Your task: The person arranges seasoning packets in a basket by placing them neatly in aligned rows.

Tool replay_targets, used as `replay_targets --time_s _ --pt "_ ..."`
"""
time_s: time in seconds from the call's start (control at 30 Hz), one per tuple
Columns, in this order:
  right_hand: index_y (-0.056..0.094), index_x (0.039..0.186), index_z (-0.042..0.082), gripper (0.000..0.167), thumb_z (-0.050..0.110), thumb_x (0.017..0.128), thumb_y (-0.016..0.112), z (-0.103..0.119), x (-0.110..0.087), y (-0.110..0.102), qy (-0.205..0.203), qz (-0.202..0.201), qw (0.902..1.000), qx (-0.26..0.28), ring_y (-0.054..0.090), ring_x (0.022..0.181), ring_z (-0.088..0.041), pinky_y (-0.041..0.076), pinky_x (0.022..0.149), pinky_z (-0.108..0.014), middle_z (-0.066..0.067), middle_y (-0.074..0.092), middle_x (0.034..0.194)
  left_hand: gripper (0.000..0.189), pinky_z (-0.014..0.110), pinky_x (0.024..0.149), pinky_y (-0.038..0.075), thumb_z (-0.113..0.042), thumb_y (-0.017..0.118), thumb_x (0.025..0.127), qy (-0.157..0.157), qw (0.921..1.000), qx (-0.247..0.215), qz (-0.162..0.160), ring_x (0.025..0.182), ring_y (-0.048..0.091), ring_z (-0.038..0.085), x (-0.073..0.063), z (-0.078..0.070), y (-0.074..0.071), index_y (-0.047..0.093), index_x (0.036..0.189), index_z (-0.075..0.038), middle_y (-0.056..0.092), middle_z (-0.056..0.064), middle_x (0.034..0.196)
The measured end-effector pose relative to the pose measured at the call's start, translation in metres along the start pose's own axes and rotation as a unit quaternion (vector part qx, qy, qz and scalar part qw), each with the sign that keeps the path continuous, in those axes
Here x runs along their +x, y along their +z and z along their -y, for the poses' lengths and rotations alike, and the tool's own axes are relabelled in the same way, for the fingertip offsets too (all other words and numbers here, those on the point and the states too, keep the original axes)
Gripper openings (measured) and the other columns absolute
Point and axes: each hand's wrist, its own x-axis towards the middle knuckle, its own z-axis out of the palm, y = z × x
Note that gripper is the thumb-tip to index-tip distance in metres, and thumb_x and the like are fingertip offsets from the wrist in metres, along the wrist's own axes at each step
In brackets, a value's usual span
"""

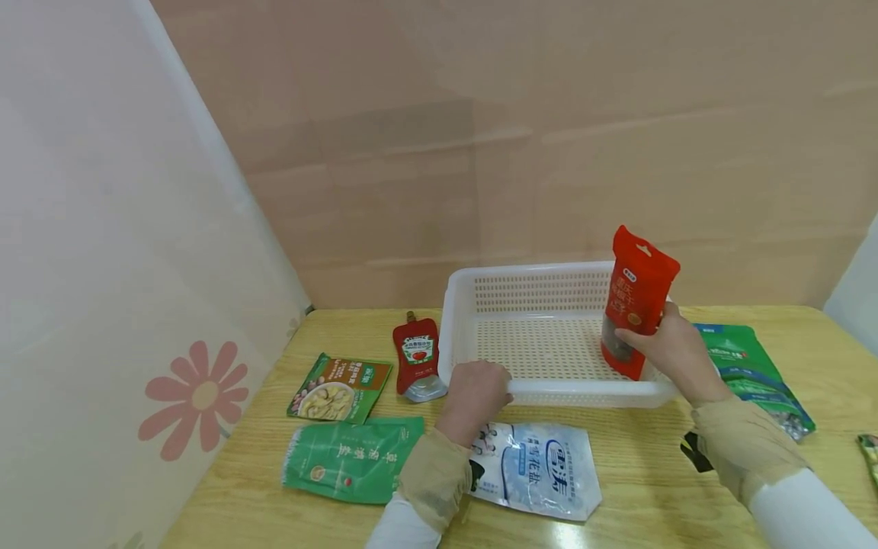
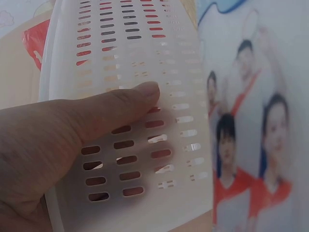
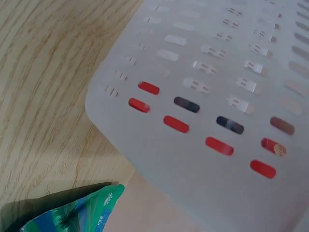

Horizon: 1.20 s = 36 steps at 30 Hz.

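Note:
A white perforated plastic basket (image 1: 583, 393) stands on the wooden table. My left hand (image 1: 476, 393) grips the left part of its near rim. In the left wrist view the thumb (image 2: 120, 104) lies along the outer wall, and the fingers show dimly through the slots behind it. Over the basket's right end, my right hand (image 1: 675, 352) holds a red pouch (image 1: 641, 282) upright, thumb on its front. The pouch's lower end is inside the basket; whether it touches the floor I cannot tell. Red shows through the wall slots in the right wrist view, where that hand is hidden.
Left of the basket lie a red ketchup pouch (image 1: 416, 352), a green-brown food packet (image 1: 341, 387) and a green bag (image 1: 353, 461). A white-blue salt bag (image 1: 538, 469) lies in front. On the right are another green bag (image 1: 751, 374) and a small packet (image 1: 869, 454) at the edge.

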Motion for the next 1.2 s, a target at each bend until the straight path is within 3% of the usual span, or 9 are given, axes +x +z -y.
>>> replay_targets --time_s 0.23,0.43,0.7,0.9,1.13,1.2 --pt "0.013 0.141 -0.015 0.085 0.035 0.091 0.061 -0.006 -0.004 -0.005 -0.005 0.008 0.9998 -0.015 0.045 0.112 -0.054 0.047 0.084 -0.063 -0.040 0.039 0.132 0.018 0.024 0.044 0.041 -0.040 0.075 0.079 0.010 0.9994 0.011 -0.030 0.052 0.053 0.006 0.000 -0.001 0.005 0.074 0.073 -0.024 0.065 -0.009 0.060" --pt "0.016 0.138 -0.019 0.083 0.031 0.090 0.063 -0.008 -0.008 -0.008 -0.005 0.012 0.9989 -0.045 0.049 0.100 -0.048 0.051 0.069 -0.046 -0.039 0.045 0.120 0.017 0.023 0.045 0.040 -0.040 0.075 0.080 0.006 0.9997 0.010 -0.019 0.051 0.050 0.006 -0.001 -0.001 0.003 0.075 0.077 -0.023 0.065 -0.008 0.060" --pt "0.014 0.138 -0.023 0.082 0.028 0.091 0.059 -0.011 -0.012 -0.013 -0.004 0.023 0.9980 -0.059 0.044 0.108 -0.054 0.049 0.080 -0.060 -0.043 0.040 0.124 0.017 0.024 0.045 0.040 -0.040 0.075 0.079 0.006 0.9998 0.007 -0.017 0.052 0.052 0.007 -0.002 -0.001 0.003 0.075 0.076 -0.023 0.066 -0.008 0.061" --pt "0.017 0.138 -0.022 0.067 0.017 0.092 0.046 -0.013 -0.016 -0.019 -0.014 0.025 0.9975 -0.064 0.043 0.113 -0.055 0.046 0.088 -0.061 -0.043 0.038 0.127 0.017 0.023 0.046 0.041 -0.039 0.076 0.079 0.007 0.9998 0.005 -0.018 0.052 0.051 0.006 -0.001 -0.001 0.004 0.075 0.076 -0.023 0.065 -0.009 0.060" --pt "0.032 0.134 -0.017 0.052 0.015 0.093 0.038 -0.012 -0.025 -0.028 -0.032 -0.031 0.9963 -0.073 0.050 0.109 -0.052 0.049 0.080 -0.055 -0.040 0.046 0.125 0.017 0.024 0.048 0.043 -0.039 0.075 0.079 0.005 0.9999 0.004 -0.014 0.054 0.052 0.007 -0.001 -0.001 0.003 0.075 0.077 -0.022 0.067 -0.008 0.063" --pt "0.038 0.131 -0.016 0.049 0.014 0.093 0.038 -0.014 -0.026 -0.031 -0.036 -0.058 0.9950 -0.073 0.053 0.104 -0.050 0.052 0.072 -0.046 -0.039 0.049 0.123 0.017 0.024 0.048 0.043 -0.039 0.075 0.079 0.004 0.9999 0.004 -0.010 0.054 0.052 0.007 -0.001 -0.001 0.003 0.076 0.079 -0.022 0.067 -0.008 0.064"
